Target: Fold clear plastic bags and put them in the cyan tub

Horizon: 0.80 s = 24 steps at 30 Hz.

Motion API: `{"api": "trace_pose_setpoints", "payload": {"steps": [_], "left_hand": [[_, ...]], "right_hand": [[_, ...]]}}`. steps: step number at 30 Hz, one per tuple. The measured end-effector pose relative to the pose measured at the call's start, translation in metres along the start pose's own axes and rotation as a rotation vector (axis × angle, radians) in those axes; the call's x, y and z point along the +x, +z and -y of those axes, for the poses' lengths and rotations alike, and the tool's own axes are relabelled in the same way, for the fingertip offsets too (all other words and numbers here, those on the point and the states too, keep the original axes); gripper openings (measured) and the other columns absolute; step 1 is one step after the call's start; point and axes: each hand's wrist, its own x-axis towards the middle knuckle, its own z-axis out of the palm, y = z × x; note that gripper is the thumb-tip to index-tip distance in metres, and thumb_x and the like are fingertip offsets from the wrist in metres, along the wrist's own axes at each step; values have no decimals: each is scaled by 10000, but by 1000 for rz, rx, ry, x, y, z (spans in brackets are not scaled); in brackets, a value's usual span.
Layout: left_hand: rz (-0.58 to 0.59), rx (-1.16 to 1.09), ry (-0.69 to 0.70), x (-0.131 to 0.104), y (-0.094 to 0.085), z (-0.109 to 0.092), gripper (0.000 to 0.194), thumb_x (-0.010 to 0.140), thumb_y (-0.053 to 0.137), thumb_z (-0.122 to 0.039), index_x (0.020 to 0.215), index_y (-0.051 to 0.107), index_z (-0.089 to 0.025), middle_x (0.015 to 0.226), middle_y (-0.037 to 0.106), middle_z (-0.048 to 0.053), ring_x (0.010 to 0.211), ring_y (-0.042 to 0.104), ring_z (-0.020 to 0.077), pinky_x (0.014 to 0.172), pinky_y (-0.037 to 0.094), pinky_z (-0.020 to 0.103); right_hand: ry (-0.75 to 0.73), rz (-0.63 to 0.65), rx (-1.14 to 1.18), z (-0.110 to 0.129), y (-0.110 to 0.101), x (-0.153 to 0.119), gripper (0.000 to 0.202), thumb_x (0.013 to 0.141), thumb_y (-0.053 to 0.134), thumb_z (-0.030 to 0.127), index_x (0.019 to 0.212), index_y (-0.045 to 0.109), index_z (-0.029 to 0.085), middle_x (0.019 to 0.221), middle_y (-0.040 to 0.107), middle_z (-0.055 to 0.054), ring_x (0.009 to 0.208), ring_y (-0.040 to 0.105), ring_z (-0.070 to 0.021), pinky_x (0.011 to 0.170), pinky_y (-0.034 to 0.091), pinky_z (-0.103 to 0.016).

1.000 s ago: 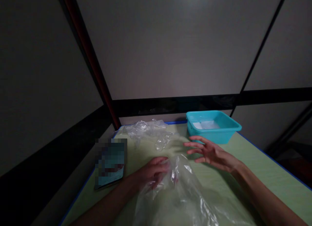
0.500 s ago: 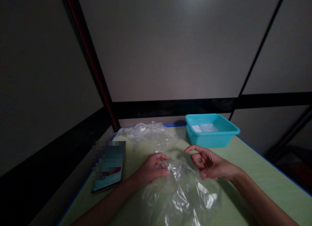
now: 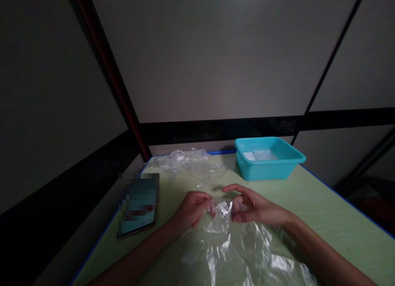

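Note:
A large sheet or bag of clear plastic [image 3: 228,253] spreads over the near middle of the green table, its far edge bunched between both hands. At that edge's left side, my left hand [image 3: 195,210] is closed, pinching the plastic between thumb and fingers. On the other side, my right hand [image 3: 254,205] has its thumb and curled fingers on the plastic, while the index finger stretches out to the left above it.
More crumpled clear plastic [image 3: 185,160] lies at the table's far left. A turquoise basin [image 3: 267,170] with white pieces inside stands at the far right. A tablet-like device [image 3: 140,208], partly blurred, rests on the left of the green table [image 3: 327,212].
My right hand has moved left, closer to my left hand, and its thumb and fingers have closed on the plastic. My left fingers are more tightly curled. The plastic spreads further right.

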Motion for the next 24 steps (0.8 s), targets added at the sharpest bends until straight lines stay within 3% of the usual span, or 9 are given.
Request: {"api": "trace_pose_setpoints", "payload": {"steps": [4, 7, 9, 13, 16, 18, 21, 24], "left_hand": [[7, 53, -43, 0, 0, 1, 268, 745, 487, -343, 618, 539, -112, 557, 614, 7, 245, 287, 9, 242, 182, 142], [-61, 47, -43, 1, 3, 6, 217, 721, 510, -322, 795, 532, -119, 654, 618, 12, 256, 339, 20, 243, 237, 143], [-158, 26, -2, 2, 5, 10, 288, 697, 537, -314, 920, 486, -139, 814, 604, 33, 333, 448, 48, 277, 328, 161], [-458, 236, 195, 2, 3, 14, 256, 677, 556, -220, 915, 476, -172, 966, 538, 44, 661, 571, 138, 509, 478, 245], [-626, 512, 458, -4, 3, 10, 237, 650, 544, -102, 867, 500, -186, 967, 519, 36, 903, 512, 194, 744, 447, 330], [-570, 626, 565, -10, 9, 6, 171, 659, 512, -60, 780, 515, -182, 890, 525, 28, 886, 501, 188, 780, 425, 339], [-303, 735, 528, -21, 22, 0, 138, 683, 503, -60, 748, 545, -174, 818, 550, 27, 821, 518, 174, 760, 442, 317], [-84, 820, 398, -28, 31, -1, 298, 700, 557, -150, 998, 544, -163, 1100, 530, 71, 1041, 459, 211, 905, 382, 350]], "right_hand": [[27, -62, -183, 9, -12, -9, 492, 660, 566, 127, 1108, 380, 217, 574, 336, 97, 500, 422, -75, 520, 386, -222], [19, -203, -723, 17, -19, -16, 475, 656, 512, 101, 1110, 411, 198, 626, 428, 52, 554, 448, -110, 529, 368, -244], [7, -264, -1065, 19, -19, -19, 489, 664, 505, 102, 1138, 418, 185, 677, 496, 16, 595, 471, -135, 539, 355, -255], [35, -237, -1330, 18, -12, -17, 357, 730, 518, 219, 1081, 465, 184, 708, 562, -11, 611, 522, -164, 533, 363, -267], [-6, -251, -1449, 16, -5, -12, 299, 736, 540, 292, 1009, 503, 175, 852, 588, -58, 735, 552, -205, 616, 403, -309], [-77, -269, -1478, 14, -1, -8, 368, 728, 558, 314, 1057, 485, 168, 968, 571, -87, 858, 535, -228, 712, 408, -340], [-158, -298, -1448, 9, 6, -2, 396, 758, 529, 301, 1124, 448, 177, 1033, 560, -90, 937, 514, -226, 775, 395, -338], [-89, -355, -1397, 3, 10, 2, 365, 798, 447, 231, 1158, 410, 180, 883, 621, -57, 769, 576, -198, 649, 414, -291]]}}
